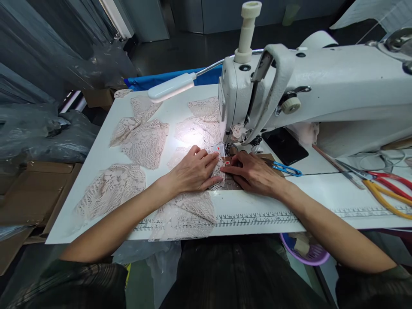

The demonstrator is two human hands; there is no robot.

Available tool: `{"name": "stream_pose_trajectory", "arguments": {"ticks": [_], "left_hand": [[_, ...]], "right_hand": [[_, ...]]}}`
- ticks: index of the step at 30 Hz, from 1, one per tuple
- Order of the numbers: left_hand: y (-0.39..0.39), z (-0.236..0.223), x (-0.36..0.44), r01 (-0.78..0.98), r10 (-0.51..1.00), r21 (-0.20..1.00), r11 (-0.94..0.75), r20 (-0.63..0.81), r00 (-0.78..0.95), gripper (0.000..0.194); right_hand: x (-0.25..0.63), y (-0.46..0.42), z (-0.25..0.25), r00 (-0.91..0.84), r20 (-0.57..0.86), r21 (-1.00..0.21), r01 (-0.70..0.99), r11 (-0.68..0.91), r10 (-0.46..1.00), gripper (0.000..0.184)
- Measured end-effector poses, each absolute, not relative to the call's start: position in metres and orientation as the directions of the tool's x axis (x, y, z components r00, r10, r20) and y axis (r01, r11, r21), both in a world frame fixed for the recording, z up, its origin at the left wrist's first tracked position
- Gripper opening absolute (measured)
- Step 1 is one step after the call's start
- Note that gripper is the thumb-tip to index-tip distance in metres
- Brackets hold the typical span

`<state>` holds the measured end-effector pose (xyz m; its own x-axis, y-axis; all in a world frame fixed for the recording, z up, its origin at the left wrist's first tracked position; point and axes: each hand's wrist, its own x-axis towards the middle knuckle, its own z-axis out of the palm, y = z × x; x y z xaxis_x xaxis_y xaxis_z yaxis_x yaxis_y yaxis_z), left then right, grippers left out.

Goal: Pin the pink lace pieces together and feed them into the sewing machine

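My left hand (192, 170) lies flat on a piece of pale pink lace (189, 210) in front of the white sewing machine (322, 86), fingers stretched toward the needle area (225, 150). My right hand (254, 172) presses on the same lace just right of the presser foot, fingers together and pointing left. The fingertips of both hands nearly meet below the needle. The lace runs from under the hands down over the table's front edge.
Several more lace pieces (141, 137) lie on the white table (106, 141) at left. A lamp head (170, 87) shines on the needle area. Blue snips (288, 169) sit right of my hand; red and yellow scissors (386, 184) lie far right. A purple basket (309, 253) hangs below.
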<state>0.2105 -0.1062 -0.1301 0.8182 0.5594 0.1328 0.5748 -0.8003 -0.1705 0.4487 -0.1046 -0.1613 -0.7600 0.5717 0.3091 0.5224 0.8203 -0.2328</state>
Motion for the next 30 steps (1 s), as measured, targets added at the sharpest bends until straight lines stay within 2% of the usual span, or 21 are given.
{"name": "stream_pose_trajectory", "arguments": {"ticks": [3, 10, 25, 30], "left_hand": [[-0.103, -0.131, 0.221, 0.571, 0.558, -0.207, -0.795, 0.121, 0.821, 0.054], [-0.1, -0.141, 0.225, 0.617, 0.587, -0.124, -0.777, 0.208, 0.782, 0.046], [-0.099, -0.144, 0.225, 0.619, 0.577, -0.132, -0.774, 0.254, 0.776, 0.042], [-0.097, -0.145, 0.223, 0.607, 0.567, -0.122, -0.785, 0.255, 0.783, 0.043]], "right_hand": [[0.452, -0.102, -0.163, -0.744, 0.334, -0.228, 0.532, 0.816, 0.579, 0.032], [0.458, -0.1, -0.165, -0.729, 0.34, -0.252, 0.538, 0.805, 0.594, 0.033], [0.459, -0.097, -0.163, -0.746, 0.288, -0.261, 0.543, 0.798, 0.601, 0.035], [0.459, -0.097, -0.164, -0.732, 0.326, -0.272, 0.533, 0.801, 0.598, 0.034]]}}
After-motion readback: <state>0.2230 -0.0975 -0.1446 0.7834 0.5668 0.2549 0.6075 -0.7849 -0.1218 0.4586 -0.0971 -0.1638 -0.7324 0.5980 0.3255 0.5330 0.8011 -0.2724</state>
